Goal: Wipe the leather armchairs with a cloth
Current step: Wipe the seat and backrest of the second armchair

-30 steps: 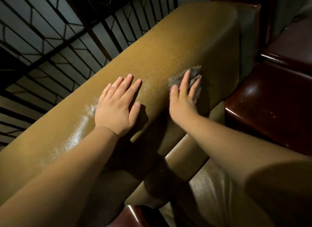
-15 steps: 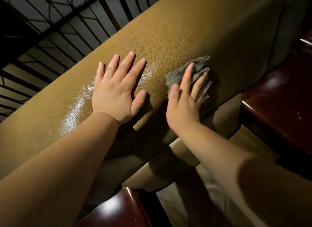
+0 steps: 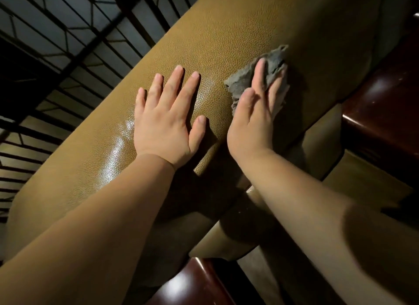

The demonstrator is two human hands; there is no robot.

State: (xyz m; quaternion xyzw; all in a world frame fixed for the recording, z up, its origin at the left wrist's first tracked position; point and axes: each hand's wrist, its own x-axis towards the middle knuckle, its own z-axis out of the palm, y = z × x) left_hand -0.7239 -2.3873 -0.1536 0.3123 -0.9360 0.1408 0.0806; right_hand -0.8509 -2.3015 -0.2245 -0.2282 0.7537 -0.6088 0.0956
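Two hands at work on a tan leather armchair (image 3: 238,39), centre of the frame: left hand (image 3: 166,120) spread flat, fingers straight and apart, braced on the padded roll; right hand (image 3: 255,114) just beside it, fingers straight and close together, pressing a grey cloth (image 3: 243,80) against the leather at centre right. Cloth crumpled and ragged at the edges, judged soft, light and limp, likely to bunch or slip out from under a flat palm on so glossy a hide; best held with the whole palm over its bulk, loose edges tucked under the fingers. Leather pebbled and shiny, a bright sheen at left centre, probably slick and yielding under pressure, so a firm, even press called for. Dark polished wood (image 3: 381,114) at right and bottom, black metal grille (image 3: 74,55) across the upper left.
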